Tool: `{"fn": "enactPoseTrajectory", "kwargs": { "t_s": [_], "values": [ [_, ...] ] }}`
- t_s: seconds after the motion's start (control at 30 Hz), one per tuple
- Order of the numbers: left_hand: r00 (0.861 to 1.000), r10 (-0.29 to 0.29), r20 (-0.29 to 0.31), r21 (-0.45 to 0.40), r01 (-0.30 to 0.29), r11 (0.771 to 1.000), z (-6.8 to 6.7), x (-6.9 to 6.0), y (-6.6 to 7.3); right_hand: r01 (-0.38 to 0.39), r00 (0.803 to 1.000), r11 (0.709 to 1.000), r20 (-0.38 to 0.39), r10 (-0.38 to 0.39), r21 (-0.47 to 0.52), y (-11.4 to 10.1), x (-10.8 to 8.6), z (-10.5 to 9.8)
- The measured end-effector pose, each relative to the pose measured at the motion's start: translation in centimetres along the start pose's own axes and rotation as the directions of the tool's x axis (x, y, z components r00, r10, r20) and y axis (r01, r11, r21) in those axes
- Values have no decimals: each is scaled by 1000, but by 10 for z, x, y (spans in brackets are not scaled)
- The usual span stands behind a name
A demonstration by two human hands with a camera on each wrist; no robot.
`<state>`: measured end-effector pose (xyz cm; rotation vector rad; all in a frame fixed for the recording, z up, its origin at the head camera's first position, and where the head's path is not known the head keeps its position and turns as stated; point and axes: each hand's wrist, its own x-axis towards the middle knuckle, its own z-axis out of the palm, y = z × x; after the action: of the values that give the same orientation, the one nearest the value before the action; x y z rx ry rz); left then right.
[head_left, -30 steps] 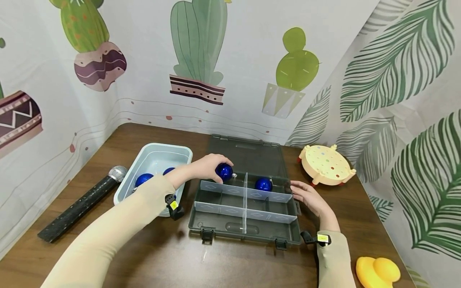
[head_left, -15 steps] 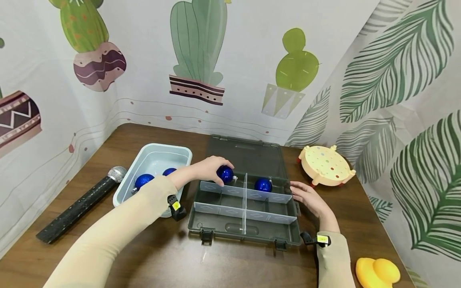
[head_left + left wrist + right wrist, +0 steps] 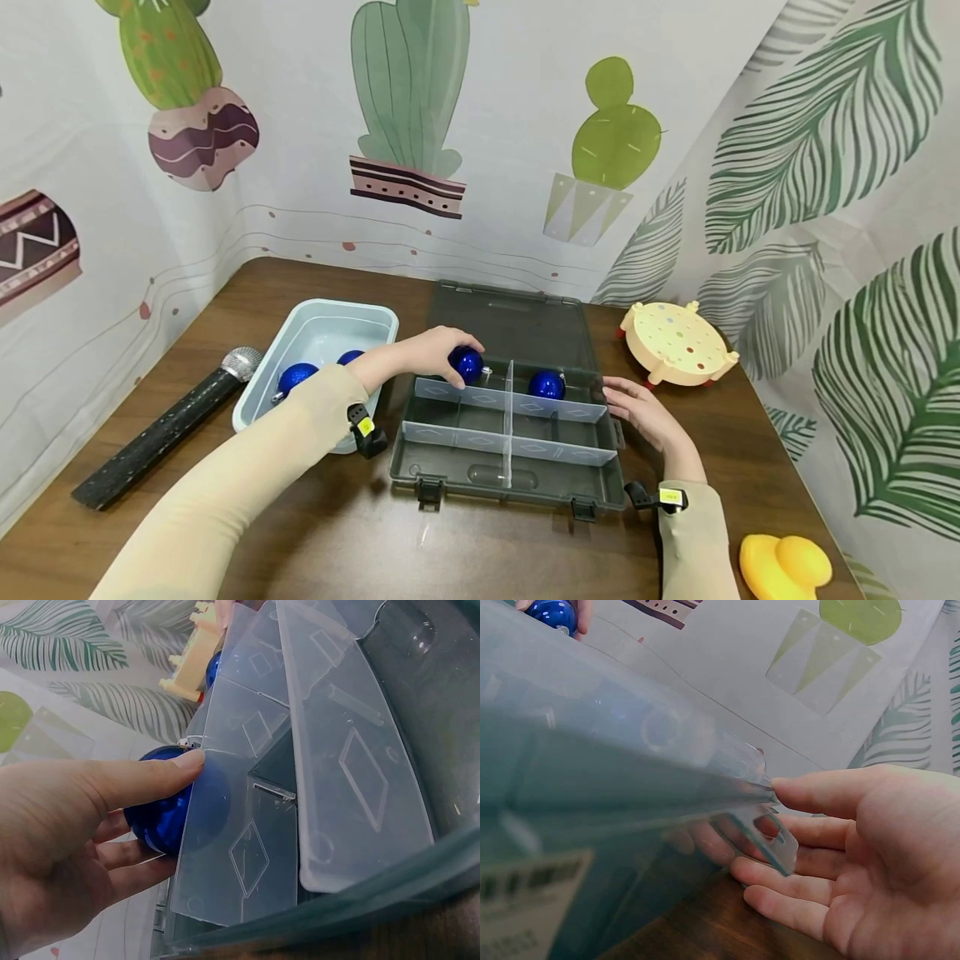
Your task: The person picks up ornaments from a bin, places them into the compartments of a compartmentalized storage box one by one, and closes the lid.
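My left hand (image 3: 438, 354) grips a shiny blue Christmas ball (image 3: 467, 364) by its sides, over the back left compartment of a grey see-through divider box (image 3: 506, 496). Through a clear divider (image 3: 232, 825) in the left wrist view, part of that ball shows, so it sits partly behind the panel. A second blue bauble (image 3: 547, 384) lies in the back right compartment. With thumb at the rim and fingers nearly straight, my right hand (image 3: 855, 847) touches the box's right side beside a side clip (image 3: 769, 836).
A pale blue tray (image 3: 258, 367) at left holds more blue baubles (image 3: 297, 377), partly behind my left arm. Left of it lies a black microphone (image 3: 172, 425). The box's lid (image 3: 517, 329) lies open behind. A cream round toy (image 3: 678, 343) and a yellow duck (image 3: 783, 567) are at right.
My left hand and its ball have dipped very slightly toward the back left compartment. The right hand stays at the box's side. The head view has shifted a little.
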<state>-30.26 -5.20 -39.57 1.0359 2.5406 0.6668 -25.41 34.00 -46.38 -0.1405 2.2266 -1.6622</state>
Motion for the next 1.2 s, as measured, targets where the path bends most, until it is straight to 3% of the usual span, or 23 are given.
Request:
{"fn": "enactPoseTrajectory", "kwargs": {
  "t_s": [1.2],
  "values": [
    [1000,-21,15,-46,22,999,0,-2,1,17,1000,1000,-6,-17,21,-1,0,1]
  ]
}}
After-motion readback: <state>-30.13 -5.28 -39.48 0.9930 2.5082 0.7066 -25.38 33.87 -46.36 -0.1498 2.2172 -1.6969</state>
